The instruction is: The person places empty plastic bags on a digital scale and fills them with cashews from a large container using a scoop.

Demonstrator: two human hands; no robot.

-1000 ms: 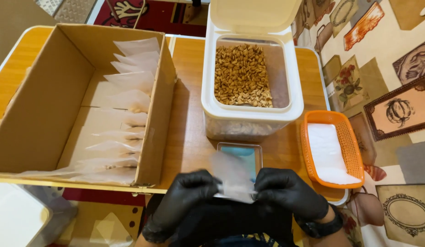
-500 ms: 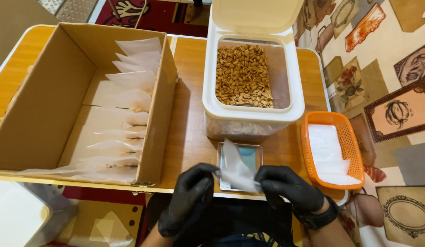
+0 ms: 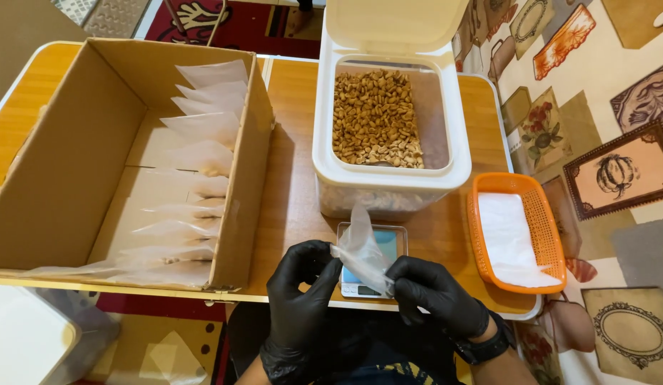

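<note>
Left hand, black-gloved: pinching the near edge of a small clear bag. Right hand: gripping the bag's lower corner. Bag held just above a small scale, before the open white bin of nuts. Risk: thin film may slip from gloved fingers. Bag mouth hard to make out; scale partly hidden.
</note>
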